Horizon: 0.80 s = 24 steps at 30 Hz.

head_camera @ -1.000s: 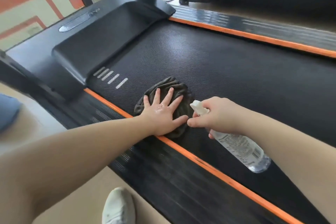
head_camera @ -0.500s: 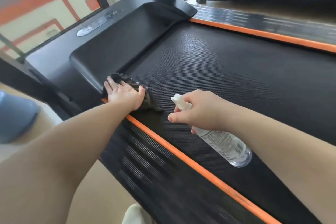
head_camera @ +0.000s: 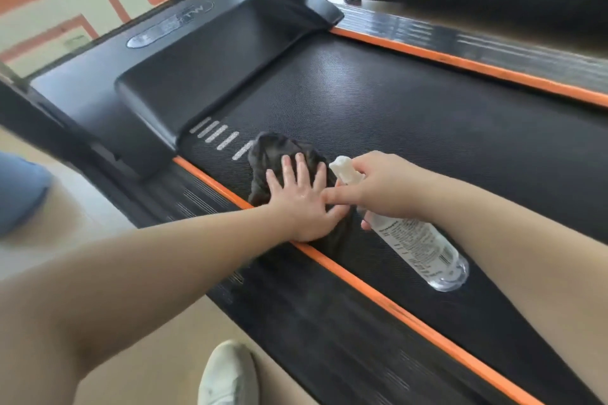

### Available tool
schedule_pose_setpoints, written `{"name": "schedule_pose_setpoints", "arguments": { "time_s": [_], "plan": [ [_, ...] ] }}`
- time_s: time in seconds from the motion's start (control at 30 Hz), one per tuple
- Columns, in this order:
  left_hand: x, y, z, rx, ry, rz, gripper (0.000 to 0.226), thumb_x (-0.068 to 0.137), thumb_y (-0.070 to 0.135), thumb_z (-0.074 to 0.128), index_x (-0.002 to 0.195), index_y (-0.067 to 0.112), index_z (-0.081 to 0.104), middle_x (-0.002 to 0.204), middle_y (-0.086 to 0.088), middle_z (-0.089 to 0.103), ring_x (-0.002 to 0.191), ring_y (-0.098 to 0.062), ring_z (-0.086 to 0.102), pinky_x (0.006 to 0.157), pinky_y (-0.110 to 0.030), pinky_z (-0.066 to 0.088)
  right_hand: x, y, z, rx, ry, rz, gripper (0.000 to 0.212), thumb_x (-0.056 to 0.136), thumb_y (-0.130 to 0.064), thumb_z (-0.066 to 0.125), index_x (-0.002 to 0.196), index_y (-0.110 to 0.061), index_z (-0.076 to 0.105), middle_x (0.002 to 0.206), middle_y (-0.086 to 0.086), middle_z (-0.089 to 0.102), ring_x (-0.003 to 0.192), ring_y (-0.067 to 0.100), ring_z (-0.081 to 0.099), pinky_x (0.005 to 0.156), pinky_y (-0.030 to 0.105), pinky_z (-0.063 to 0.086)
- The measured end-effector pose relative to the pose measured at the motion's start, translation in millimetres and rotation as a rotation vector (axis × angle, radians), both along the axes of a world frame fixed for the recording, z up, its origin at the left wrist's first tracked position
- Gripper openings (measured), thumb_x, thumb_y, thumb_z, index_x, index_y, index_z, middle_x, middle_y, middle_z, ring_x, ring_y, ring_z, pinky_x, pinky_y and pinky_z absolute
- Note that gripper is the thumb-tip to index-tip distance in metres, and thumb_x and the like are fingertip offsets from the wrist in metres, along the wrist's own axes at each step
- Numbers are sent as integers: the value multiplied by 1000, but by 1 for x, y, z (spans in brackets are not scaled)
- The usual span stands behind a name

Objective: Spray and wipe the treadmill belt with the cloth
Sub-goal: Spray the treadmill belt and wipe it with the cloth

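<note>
Two hands: left hand [head_camera: 304,204] flat on one cloth [head_camera: 279,158], right hand [head_camera: 378,187] gripping one bottle [head_camera: 418,246].

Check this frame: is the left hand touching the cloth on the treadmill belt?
Touching. The head view shows the left hand pressed flat, fingers spread, on the dark cloth, which lies on the treadmill belt beside the orange strip.
</note>
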<state>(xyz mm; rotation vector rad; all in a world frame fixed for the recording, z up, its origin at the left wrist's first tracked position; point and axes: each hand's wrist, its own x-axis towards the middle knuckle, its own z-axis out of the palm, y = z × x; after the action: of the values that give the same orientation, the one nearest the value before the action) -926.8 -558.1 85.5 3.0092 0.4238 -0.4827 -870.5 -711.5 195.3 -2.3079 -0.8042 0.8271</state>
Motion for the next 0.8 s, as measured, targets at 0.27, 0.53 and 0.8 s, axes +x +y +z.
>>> {"name": "schedule_pose_setpoints", "arguments": {
  "time_s": [0.27,0.53,0.8],
  "plan": [
    [-8,13,15,110,47,-128,76,93,79,18,157,48,-8,170,-4,-13,154,-38,-13,122,-62,-1,-23,-76,2,-182,2,-21,47,85,-62,71,80,-15,68,57,-1,72,55,13,74,60,25,50],
    [-3,-34,13,59,54,83,73,97,73,15,159,43,-10,169,-10,-15,152,-44,-16,118,-69,-5,-28,-164,-7,-73,265,-195,56,86,-64,70,94,-9,73,99,12,72,56,22,72,63,30,55],
    [-10,-165,6,86,26,-739,72,94,73,11,158,45,-8,169,-1,-19,153,-34,-21,122,-62,-7,-31,-237,-6,-99,472,-88,43,87,-58,71,95,-17,77,120,5,71,67,29,72,61,29,54]
  ]
}}
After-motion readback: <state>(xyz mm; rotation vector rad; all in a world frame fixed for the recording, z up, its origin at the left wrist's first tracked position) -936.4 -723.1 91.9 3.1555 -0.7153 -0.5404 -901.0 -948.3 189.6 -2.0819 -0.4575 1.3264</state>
